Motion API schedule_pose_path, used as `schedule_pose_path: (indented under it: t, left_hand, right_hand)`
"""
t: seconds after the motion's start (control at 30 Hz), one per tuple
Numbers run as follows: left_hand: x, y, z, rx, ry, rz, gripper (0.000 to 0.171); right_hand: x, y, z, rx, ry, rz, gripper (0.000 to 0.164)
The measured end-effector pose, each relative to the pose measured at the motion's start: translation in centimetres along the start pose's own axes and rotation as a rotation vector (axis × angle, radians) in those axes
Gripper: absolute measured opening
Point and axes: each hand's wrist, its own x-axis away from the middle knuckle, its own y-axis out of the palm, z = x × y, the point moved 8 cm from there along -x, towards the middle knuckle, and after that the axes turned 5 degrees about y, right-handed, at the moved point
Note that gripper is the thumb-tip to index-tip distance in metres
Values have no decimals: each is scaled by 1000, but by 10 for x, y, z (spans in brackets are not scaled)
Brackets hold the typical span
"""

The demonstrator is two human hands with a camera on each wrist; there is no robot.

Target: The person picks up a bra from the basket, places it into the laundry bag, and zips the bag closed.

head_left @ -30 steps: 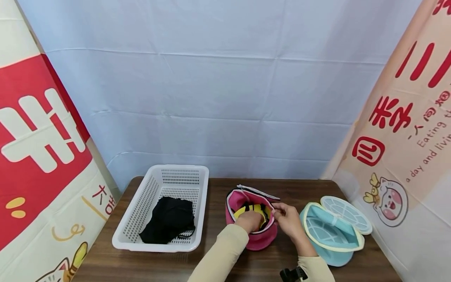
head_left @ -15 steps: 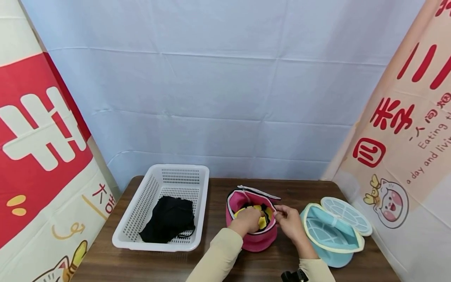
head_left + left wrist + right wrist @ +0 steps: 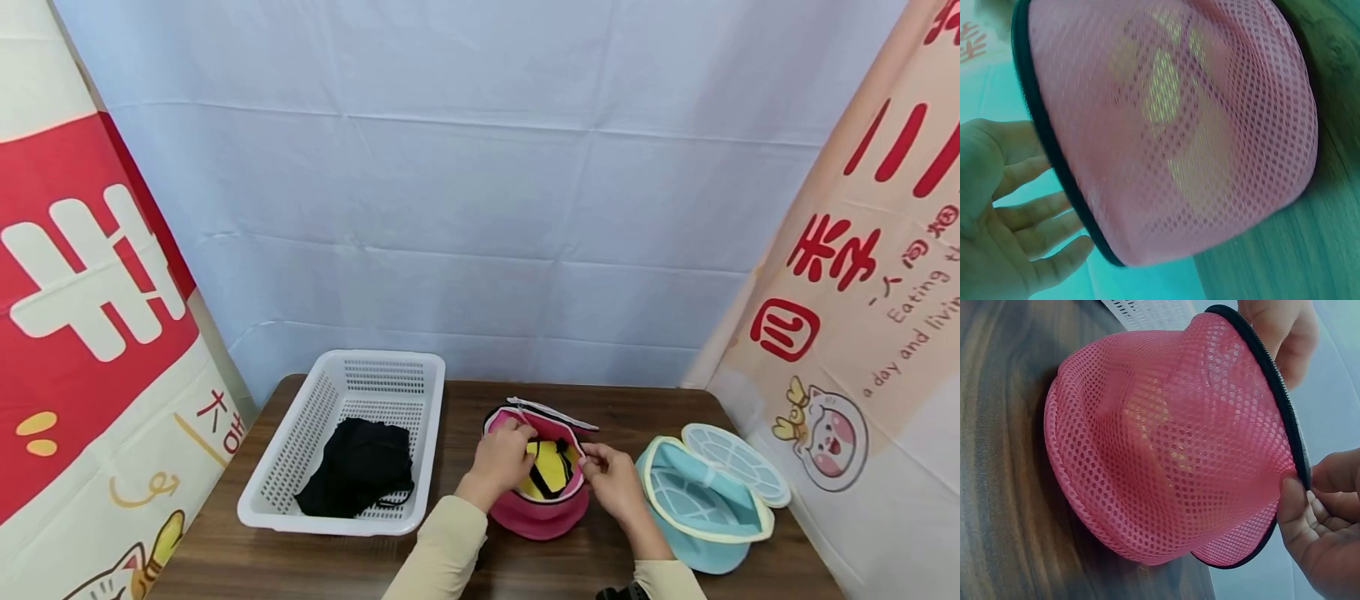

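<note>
A pink mesh laundry bag [image 3: 540,518] stands unzipped on the table, its dark zippered rim facing up. Inside lies a yellow cloth item with black straps [image 3: 555,468]; its exact kind is not clear. Through the mesh, its yellow shows faintly in both wrist views. My right hand [image 3: 613,481] pinches the bag's right rim, thumb outside, as seen in the right wrist view. My left hand [image 3: 501,458] is at the left side of the opening, its loosely bent fingers [image 3: 1063,253] spread by the rim and holding nothing visible.
A white perforated plastic basket [image 3: 258,510] with a crumpled black cloth [image 3: 360,467] stands on the left. To the right sits an open light-blue mesh bag [image 3: 705,546], its round lid [image 3: 738,462] folded back. A pale curtain [image 3: 480,208] hangs behind the wooden table [image 3: 217,554].
My left hand has come up out of the pink bag to its left rim, leaving the yellow item lying flatter inside. My right hand keeps its pinch on the right rim.
</note>
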Motion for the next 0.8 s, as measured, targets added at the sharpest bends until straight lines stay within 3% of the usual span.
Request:
schedule_pose_path:
  t: [0.17,0.37,0.57,0.7,0.8]
  left_hand:
    - [8,-6,-20,64,-108,68,28]
    - [16,-5,-43,177,-275,120,41]
    - [29,8,-63,295,-477,94,40]
    - [35,18,-72,409,-550,61,31]
    - [37,19,-77,453,-587,75,25]
  right_hand:
    - [2,0,1,20,-12,13,21]
    - [1,-2,0,53,-33,33,21]
    - [1,-1,2,44,-23,28,21]
    - [1,-1,4,16,-5,24,22]
    - [0,-1,7,-6,8,20,22]
